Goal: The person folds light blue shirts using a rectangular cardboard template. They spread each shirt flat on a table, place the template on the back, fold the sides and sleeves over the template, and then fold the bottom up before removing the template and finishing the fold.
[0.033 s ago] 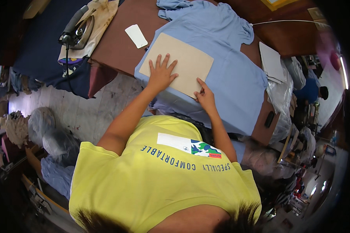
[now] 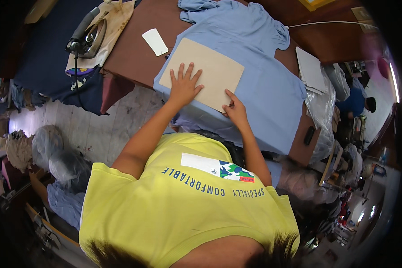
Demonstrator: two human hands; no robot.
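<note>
A light blue T-shirt (image 2: 272,89) lies spread flat on a brown table (image 2: 129,58). On the shirt rests a beige cardboard sheet (image 2: 214,67). My left hand (image 2: 183,85) lies flat on the sheet's near left part, fingers spread and holding nothing. My right hand (image 2: 234,109) is at the sheet's near right edge, with its index finger on top and the other fingers curled at the edge. Both forearms reach forward from my yellow shirt.
An iron (image 2: 82,35) stands on a stained cloth at the table's far left, with a small white card (image 2: 155,41) beside it. White sheets (image 2: 310,69) and clear plastic bags (image 2: 321,107) sit at the right. Filled bags (image 2: 53,152) lie on the floor to the left. Another person (image 2: 355,102) is at the far right.
</note>
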